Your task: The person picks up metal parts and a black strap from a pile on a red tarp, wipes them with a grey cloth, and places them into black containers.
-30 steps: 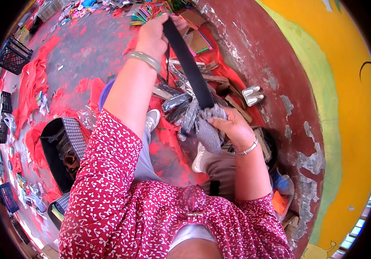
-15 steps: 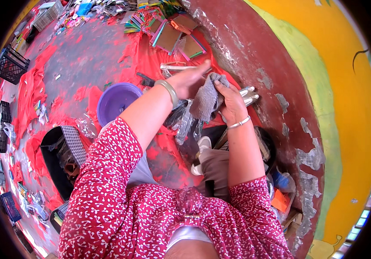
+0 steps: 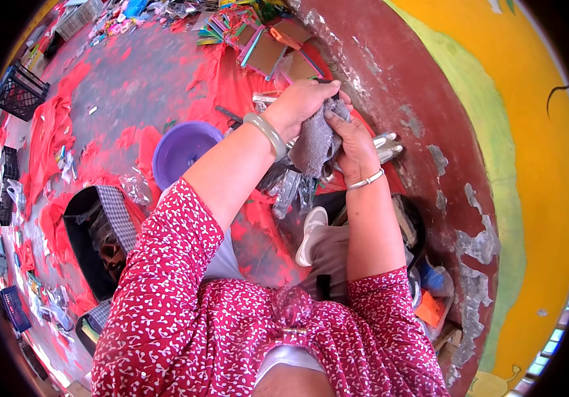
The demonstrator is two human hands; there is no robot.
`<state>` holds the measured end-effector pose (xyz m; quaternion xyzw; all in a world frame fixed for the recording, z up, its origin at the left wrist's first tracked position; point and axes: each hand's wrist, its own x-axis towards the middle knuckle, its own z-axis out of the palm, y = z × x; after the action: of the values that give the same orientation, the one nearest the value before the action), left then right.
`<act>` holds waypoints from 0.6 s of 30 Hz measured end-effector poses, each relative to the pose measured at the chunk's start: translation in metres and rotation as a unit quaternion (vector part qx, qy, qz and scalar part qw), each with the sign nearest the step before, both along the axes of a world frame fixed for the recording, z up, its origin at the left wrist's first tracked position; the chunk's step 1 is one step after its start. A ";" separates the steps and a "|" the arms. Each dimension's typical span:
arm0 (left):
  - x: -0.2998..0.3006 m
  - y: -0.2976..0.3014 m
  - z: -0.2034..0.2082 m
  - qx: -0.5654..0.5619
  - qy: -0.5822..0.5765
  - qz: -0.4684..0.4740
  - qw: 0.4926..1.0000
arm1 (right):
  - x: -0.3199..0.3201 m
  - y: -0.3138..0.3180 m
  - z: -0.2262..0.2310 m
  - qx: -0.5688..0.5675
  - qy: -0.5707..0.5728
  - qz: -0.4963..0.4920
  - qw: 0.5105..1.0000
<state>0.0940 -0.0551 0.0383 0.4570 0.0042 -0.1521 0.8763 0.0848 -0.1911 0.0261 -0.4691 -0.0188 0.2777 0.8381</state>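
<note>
A grey, fuzzy cloth (image 3: 316, 144) hangs between my hands above the floor. My right hand (image 3: 354, 144) is closed on its right side, with the thumb pressed on top. My left hand (image 3: 301, 106) is closed at the cloth's upper end. A small dark piece shows by the left fingertips; I cannot tell whether it belongs to the cloth or is a separate thing within it. Beneath the cloth lie clear plastic-wrapped pieces (image 3: 288, 192), partly hidden. Silvery-white pieces (image 3: 387, 147) stick out beyond my right wrist.
A purple basin (image 3: 165, 155) stands left of my left forearm. Nearer is an open black case (image 3: 79, 228) with things inside. Brown boards with coloured edges (image 3: 264, 56) lie ahead, beside the peeling red wall (image 3: 423, 112). A black crate (image 3: 20, 92) is at far left.
My left hand has gone from outstretched fingers beside the cloth to gripping its upper end. The cloth has shifted slightly, and my right hand keeps hold of it.
</note>
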 end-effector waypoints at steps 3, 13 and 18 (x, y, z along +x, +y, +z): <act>-0.003 0.006 0.012 -0.004 0.018 0.038 0.999 | -0.006 0.012 0.010 0.006 -0.005 -0.001 1.000; 0.020 0.056 0.004 -0.046 0.040 0.224 0.973 | -0.036 0.020 0.003 -0.115 0.027 0.098 0.988; 0.025 0.092 0.012 -0.059 0.059 0.318 0.944 | -0.062 0.003 -0.005 -0.188 -0.004 0.161 0.969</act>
<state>0.1191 0.0371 0.0499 0.3697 0.1923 0.1080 0.9026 0.0225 -0.1880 0.0211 -0.6101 -0.0453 0.4056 0.6791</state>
